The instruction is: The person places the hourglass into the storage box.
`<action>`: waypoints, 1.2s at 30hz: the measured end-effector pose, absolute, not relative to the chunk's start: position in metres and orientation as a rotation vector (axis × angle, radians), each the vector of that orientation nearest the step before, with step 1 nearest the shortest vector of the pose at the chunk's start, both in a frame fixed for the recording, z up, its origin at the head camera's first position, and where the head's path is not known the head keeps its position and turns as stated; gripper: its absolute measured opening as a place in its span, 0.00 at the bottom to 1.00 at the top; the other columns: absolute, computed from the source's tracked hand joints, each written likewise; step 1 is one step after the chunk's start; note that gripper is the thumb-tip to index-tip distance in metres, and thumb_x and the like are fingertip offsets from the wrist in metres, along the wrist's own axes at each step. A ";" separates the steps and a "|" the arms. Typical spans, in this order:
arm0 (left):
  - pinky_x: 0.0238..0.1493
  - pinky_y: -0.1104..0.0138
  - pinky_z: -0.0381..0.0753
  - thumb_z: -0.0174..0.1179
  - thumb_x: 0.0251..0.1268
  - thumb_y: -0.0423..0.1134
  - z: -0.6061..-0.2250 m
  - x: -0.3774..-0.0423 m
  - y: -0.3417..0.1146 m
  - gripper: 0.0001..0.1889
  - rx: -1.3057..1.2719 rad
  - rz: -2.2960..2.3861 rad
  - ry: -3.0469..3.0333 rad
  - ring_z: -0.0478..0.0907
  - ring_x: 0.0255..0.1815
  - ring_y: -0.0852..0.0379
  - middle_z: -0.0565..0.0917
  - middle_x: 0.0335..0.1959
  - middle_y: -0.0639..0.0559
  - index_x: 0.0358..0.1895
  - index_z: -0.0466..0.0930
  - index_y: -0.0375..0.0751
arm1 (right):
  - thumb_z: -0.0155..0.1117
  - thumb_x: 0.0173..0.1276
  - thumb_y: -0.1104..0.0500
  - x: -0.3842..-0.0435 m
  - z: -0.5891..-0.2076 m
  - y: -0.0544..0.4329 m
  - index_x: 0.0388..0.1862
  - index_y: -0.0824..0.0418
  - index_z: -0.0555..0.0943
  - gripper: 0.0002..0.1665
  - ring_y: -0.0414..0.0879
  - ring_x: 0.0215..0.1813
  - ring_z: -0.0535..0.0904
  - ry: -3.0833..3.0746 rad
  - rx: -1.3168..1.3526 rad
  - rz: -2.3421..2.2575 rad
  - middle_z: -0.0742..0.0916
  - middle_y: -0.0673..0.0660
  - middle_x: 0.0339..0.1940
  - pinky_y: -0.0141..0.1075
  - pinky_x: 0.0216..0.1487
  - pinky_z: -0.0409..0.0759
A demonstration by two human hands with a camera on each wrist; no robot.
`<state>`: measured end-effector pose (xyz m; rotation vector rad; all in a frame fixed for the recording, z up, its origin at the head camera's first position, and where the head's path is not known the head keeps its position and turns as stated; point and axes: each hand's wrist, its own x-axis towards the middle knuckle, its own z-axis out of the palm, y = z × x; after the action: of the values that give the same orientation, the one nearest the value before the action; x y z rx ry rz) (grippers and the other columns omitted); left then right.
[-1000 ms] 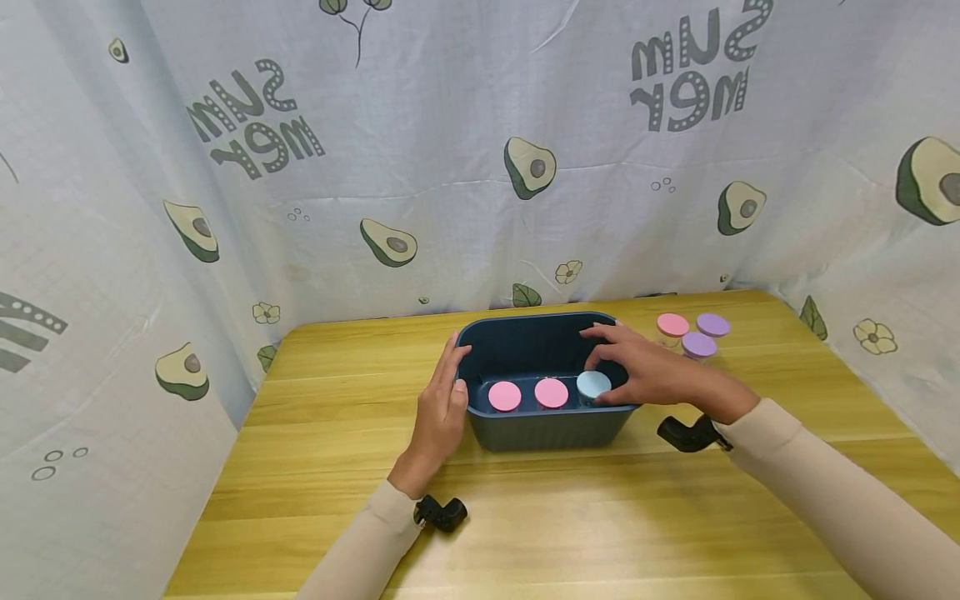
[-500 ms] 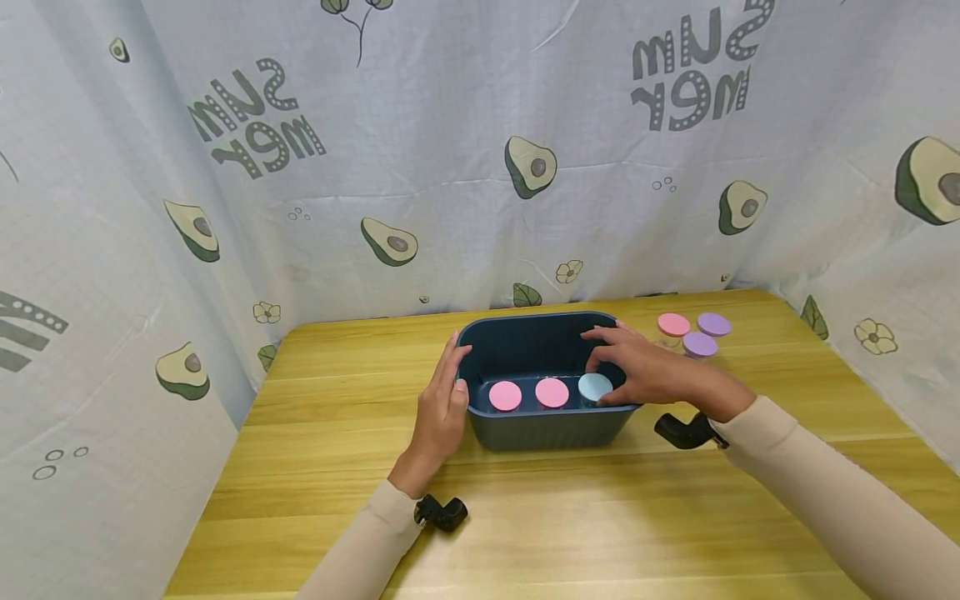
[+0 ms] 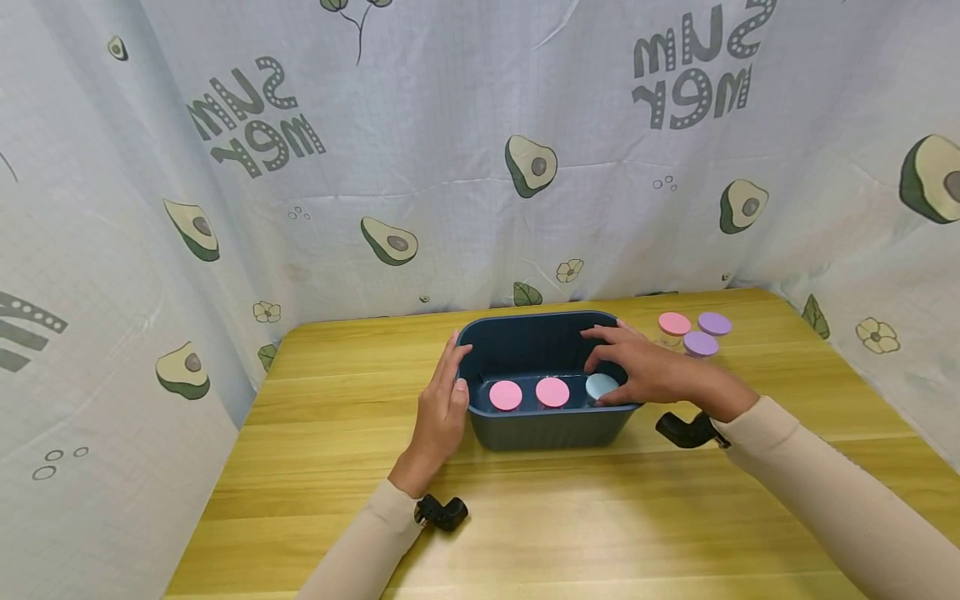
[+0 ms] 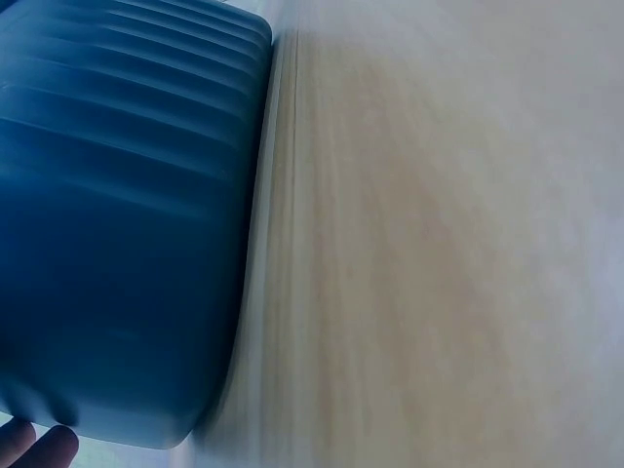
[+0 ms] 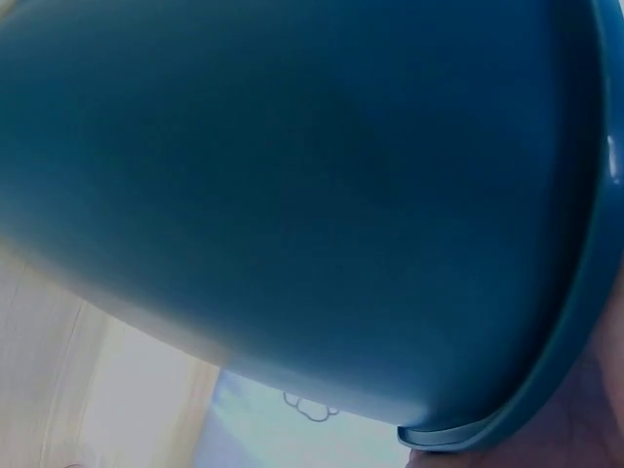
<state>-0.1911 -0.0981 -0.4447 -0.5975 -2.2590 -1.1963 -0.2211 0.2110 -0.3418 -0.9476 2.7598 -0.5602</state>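
A dark blue bin (image 3: 540, 431) stands on the wooden table. Inside, along its near wall, are two small pink-lidded containers, the left pink lid (image 3: 506, 396) and the middle pink lid (image 3: 552, 392). At the right end sits a blue-lidded container (image 3: 600, 386). My right hand (image 3: 645, 367) reaches over the right rim, thumb in front of the blue lid and fingers behind it, around that container. With fairly straight fingers, my left hand (image 3: 441, 412) rests against the bin's left end. Its fingertips (image 4: 54, 448) show at the bin's edge in the left wrist view.
Behind my right hand, a pink-lidded container (image 3: 674, 324) with a see-through body stands near two purple-lidded ones, the nearer purple lid (image 3: 701, 344) and the farther purple lid (image 3: 715, 324). An avocado-print curtain (image 3: 450, 200) hangs behind the table (image 3: 345, 433).
The blue-lidded container has shifted slightly right inside the bin, closer to its right wall. Both hands stay almost where they were, and the bin has not moved.
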 end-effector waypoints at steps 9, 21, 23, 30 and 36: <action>0.65 0.51 0.68 0.33 0.71 0.44 -0.444 -0.191 -0.098 0.27 -0.595 -1.198 -2.260 0.58 0.74 0.52 0.56 0.76 0.46 0.71 0.62 0.44 | 0.76 0.52 0.48 -0.220 -0.344 0.215 0.48 0.57 0.82 0.25 0.76 0.72 0.46 2.759 -0.948 -0.638 0.66 0.66 0.72 0.72 0.64 0.50; 0.66 0.52 0.65 0.33 0.71 0.44 -0.444 -0.190 -0.097 0.27 -0.588 -1.201 -2.276 0.56 0.74 0.52 0.54 0.77 0.51 0.71 0.62 0.45 | 0.73 0.56 0.45 -0.218 -0.353 0.219 0.56 0.61 0.78 0.33 0.72 0.74 0.48 2.771 -1.003 -0.827 0.66 0.63 0.73 0.69 0.66 0.49; 0.66 0.52 0.65 0.33 0.71 0.44 -0.444 -0.190 -0.097 0.27 -0.586 -1.201 -2.277 0.57 0.74 0.52 0.54 0.77 0.52 0.71 0.62 0.45 | 0.72 0.57 0.45 -0.218 -0.354 0.219 0.58 0.62 0.77 0.34 0.71 0.74 0.49 2.781 -1.007 -0.844 0.66 0.63 0.72 0.68 0.67 0.48; 0.64 0.52 0.69 0.33 0.71 0.43 -0.445 -0.191 -0.097 0.27 -0.590 -1.193 -2.262 0.59 0.73 0.52 0.56 0.77 0.48 0.71 0.62 0.44 | 0.72 0.58 0.46 -0.216 -0.357 0.220 0.64 0.61 0.72 0.39 0.69 0.74 0.52 2.811 -0.992 -0.896 0.69 0.64 0.71 0.66 0.68 0.51; 0.65 0.52 0.67 0.33 0.71 0.44 -0.445 -0.191 -0.097 0.27 -0.592 -1.196 -2.264 0.57 0.74 0.51 0.55 0.77 0.50 0.71 0.62 0.44 | 0.71 0.59 0.48 -0.215 -0.360 0.221 0.64 0.60 0.71 0.37 0.60 0.70 0.64 2.841 -1.005 -0.959 0.71 0.62 0.69 0.61 0.65 0.64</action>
<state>-0.1907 -0.0966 -0.4452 -0.5923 -2.2636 -1.1958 -0.2149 0.2213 -0.3598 -1.0053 2.8406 -0.9590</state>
